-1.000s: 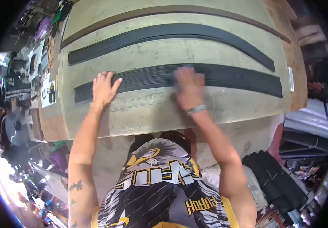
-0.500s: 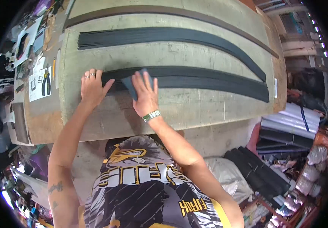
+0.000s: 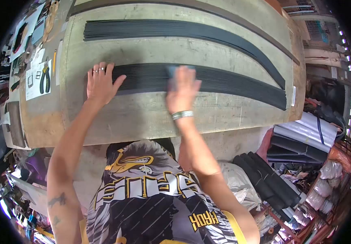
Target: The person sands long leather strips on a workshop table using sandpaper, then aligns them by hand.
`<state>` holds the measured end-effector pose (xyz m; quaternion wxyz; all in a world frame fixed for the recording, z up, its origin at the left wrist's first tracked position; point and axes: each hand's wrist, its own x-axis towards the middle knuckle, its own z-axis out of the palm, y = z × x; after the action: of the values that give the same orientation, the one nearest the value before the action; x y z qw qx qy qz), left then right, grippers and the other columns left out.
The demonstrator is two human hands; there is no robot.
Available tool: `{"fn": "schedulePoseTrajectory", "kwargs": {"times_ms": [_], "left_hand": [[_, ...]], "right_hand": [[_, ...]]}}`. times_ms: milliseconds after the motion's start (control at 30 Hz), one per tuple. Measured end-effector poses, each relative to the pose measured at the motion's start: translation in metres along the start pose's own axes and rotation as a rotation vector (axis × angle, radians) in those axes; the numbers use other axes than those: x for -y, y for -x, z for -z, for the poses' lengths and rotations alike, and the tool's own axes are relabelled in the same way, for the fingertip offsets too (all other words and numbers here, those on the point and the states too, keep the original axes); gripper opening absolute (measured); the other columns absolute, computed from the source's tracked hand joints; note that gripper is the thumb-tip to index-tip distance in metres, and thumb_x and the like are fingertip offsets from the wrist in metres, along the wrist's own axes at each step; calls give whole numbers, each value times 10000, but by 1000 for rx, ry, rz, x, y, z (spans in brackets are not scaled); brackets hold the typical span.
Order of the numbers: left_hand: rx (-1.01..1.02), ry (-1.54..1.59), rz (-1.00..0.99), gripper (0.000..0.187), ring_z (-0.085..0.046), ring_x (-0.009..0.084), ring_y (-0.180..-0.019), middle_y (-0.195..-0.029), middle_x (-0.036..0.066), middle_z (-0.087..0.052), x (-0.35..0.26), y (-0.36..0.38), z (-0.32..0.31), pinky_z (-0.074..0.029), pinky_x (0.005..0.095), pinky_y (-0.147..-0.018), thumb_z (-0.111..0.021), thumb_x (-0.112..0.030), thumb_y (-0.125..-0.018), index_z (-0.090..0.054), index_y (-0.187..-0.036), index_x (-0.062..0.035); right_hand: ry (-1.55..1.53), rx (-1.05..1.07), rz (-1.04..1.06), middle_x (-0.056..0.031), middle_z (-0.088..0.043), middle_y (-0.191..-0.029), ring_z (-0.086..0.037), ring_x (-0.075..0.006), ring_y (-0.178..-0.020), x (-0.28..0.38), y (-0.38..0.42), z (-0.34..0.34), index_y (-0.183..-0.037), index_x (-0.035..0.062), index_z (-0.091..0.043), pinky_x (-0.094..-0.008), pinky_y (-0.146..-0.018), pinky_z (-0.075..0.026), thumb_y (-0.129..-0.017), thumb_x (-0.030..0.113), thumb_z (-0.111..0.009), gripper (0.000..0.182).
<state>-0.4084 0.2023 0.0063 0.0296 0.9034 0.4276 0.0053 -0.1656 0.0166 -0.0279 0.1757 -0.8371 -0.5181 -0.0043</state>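
A band of thin black strips (image 3: 240,83) lies side by side on the worktable (image 3: 143,118). My left hand (image 3: 101,83) rests at its left end, fingers stretched out and thumb apart, pressing down. My right hand (image 3: 185,87), smeared by motion, lies over the middle of the band. Beneath its fingers shows part of a blue-grey cloth (image 3: 172,72), pressed against the strips; most of it is hidden. Farther back lies a second band of black strips (image 3: 175,29), curving down to the right until its end nears the first band.
Behind both bands runs a long brown strip (image 3: 183,5). To the left lie pliers (image 3: 45,77) on a white printed sheet (image 3: 32,83) and a yellow pencil (image 3: 54,61). Dark rolls (image 3: 267,179) and silvery rolls (image 3: 306,130) stand on the floor at right.
My right hand has slid rightward along the strips with the blue-grey cloth. The strips under it now lie in one even band where a gap showed before. My left hand stays at the left end.
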Motion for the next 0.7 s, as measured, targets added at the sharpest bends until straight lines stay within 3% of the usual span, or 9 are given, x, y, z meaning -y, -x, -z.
{"fn": "schedulePoseTrajectory", "kwargs": {"times_ms": [100, 233, 267, 300, 367, 400, 433, 567, 700], "left_hand": [[44, -23, -18, 591, -499, 375, -1274, -1361, 188, -563, -4, -2, -1, -383, 506, -1099, -544, -535, -1061, -558, -1380, -38], [45, -2, 22, 552, -504, 366, -1280, -1347, 187, -573, -4, -5, 5, -382, 499, -1100, -519, -521, -1075, -576, -1343, -42], [47, 13, 24, 536, -507, 364, -1277, -1342, 184, -574, -5, -5, 6, -385, 499, -1098, -517, -508, -1078, -578, -1336, -42], [33, 16, 15, 513, -511, 361, -1273, -1338, 180, -574, -3, -7, 6, -386, 495, -1096, -513, -487, -1083, -578, -1329, -41], [11, 29, 5, 469, -519, 354, -1265, -1329, 173, -575, -2, -6, 4, -389, 488, -1091, -505, -445, -1093, -579, -1315, -39], [16, 33, 14, 454, -521, 351, -1263, -1326, 168, -576, -2, -7, 4, -391, 485, -1090, -501, -429, -1095, -581, -1313, -39], [20, 34, 18, 440, -522, 349, -1260, -1323, 163, -577, -1, -8, 4, -392, 483, -1088, -496, -413, -1098, -582, -1311, -38], [-15, 53, 2, 420, -525, 349, -1252, -1318, 154, -578, 0, -4, 2, -398, 476, -1080, -495, -395, -1100, -588, -1306, -42], [12, 81, 26, 438, -503, 359, -1290, -1348, 166, -568, 1, -5, 3, -386, 485, -1105, -492, -406, -1100, -580, -1324, -41]], "right_hand": [[-42, 216, 290, -74, -305, -1749, -221, -344, -1628, 4, 8, 19, -1648, 156, -399, -671, -1291, -121, -818, 187, -769, 910], [117, -25, -210, -88, -552, -1588, -435, -352, -1525, -187, -24, 61, -1506, 171, -583, -676, -1260, -173, -1023, 168, -612, 485], [185, -116, -273, -113, -640, -1450, -594, -376, -1361, -233, -29, 72, -1481, 161, -594, -645, -1112, -390, -1046, 185, -599, 436], [350, -264, -390, -110, -671, -1379, -626, -357, -1299, -239, -37, 73, -1437, 139, -622, -638, -1033, -452, -1035, 172, -606, 404], [75, -62, -545, -126, -649, -1403, -639, -364, -1261, -236, -44, 52, -1433, 126, -620, -673, -1025, -446, -995, 158, -628, 439], [-56, -118, -255, -148, -629, -1434, -617, -367, -1300, -197, -44, 18, -1436, 129, -623, -714, -1099, -384, -953, 153, -645, 484], [216, -76, -90, -161, -631, -1436, -571, -372, -1363, -94, -45, 19, -1427, 118, -630, -729, -1163, -322, -923, 140, -662, 505], [-224, 146, 261, -99, -530, -1599, -415, -325, -1538, 82, -24, -2, -1492, 115, -584, -638, -1260, -249, -948, 193, -687, 560], [-62, 80, 221, -99, -626, -1480, -537, -335, -1415, -59, -37, 43, -1427, 155, -645, -607, -1181, -352, -985, 133, -649, 442]]}}
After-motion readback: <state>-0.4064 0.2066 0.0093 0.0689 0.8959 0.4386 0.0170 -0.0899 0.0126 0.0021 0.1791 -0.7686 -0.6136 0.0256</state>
